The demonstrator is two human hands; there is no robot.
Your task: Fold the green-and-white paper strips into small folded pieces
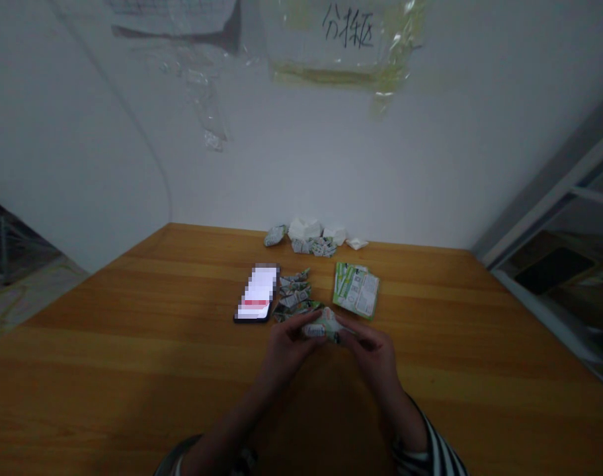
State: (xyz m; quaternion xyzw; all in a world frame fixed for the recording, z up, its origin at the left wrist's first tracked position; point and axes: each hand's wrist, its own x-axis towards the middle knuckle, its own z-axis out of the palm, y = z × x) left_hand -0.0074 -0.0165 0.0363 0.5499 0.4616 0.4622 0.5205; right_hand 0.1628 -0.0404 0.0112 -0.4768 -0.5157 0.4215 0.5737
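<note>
Left hand (284,350) and right hand (371,354) pinch crumpled printed packet (325,327) over grained wooden counter (430,370); folded packets (294,294) at 12 o'clock, flat cartons (356,289) at 1, phone (256,293) at 11.

A workroom, its exact type not determinable. Evidence, relative to the table (133,324): a white wall (83,145) rises directly behind it, bearing a handwritten "分拣" (sorting) sign (346,33) taped under plastic film. A pale metal rack (554,192) stands just right of it. Folded packets (295,294) lie on it.
</note>
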